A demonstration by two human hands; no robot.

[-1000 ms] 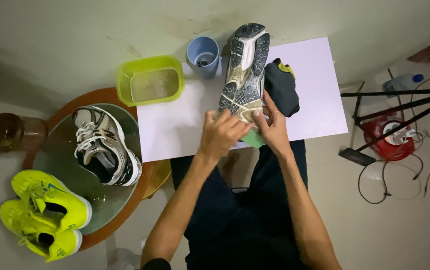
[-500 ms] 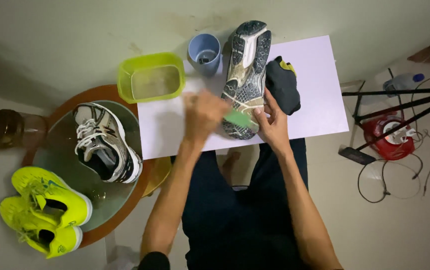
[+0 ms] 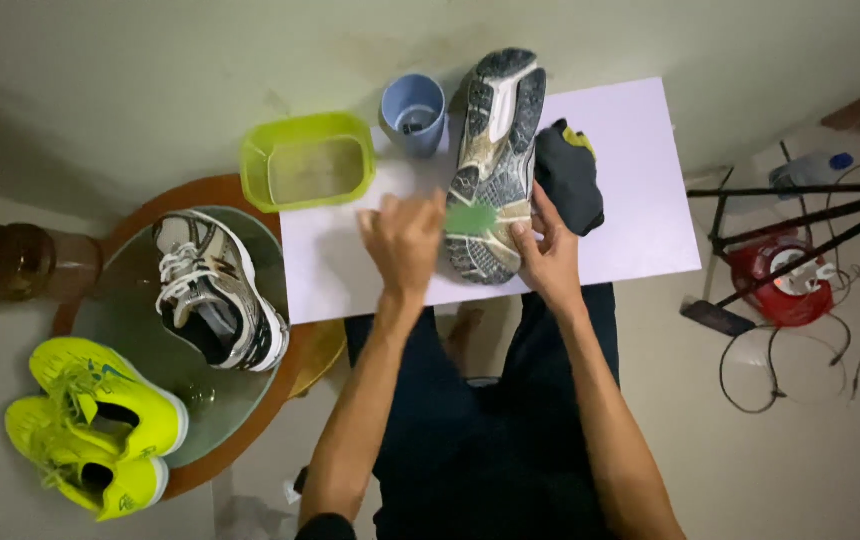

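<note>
Now my left hand (image 3: 405,240) grips a green sponge (image 3: 470,217) against the upturned shoe sole (image 3: 495,160), and my right hand (image 3: 548,255) grips the shoe's heel.

A second ago the left hand (image 3: 405,240) lay on the near end of the upturned shoe (image 3: 495,165), close beside the right hand (image 3: 550,255), with the green sponge (image 3: 470,217) tucked between them at the shoe's near edge. Half a second ago it had swung left off the sole, blurred. Now it sits left of the shoe over the white board (image 3: 340,265), and the sponge rests against the sole's left edge, farther up than before.
</note>
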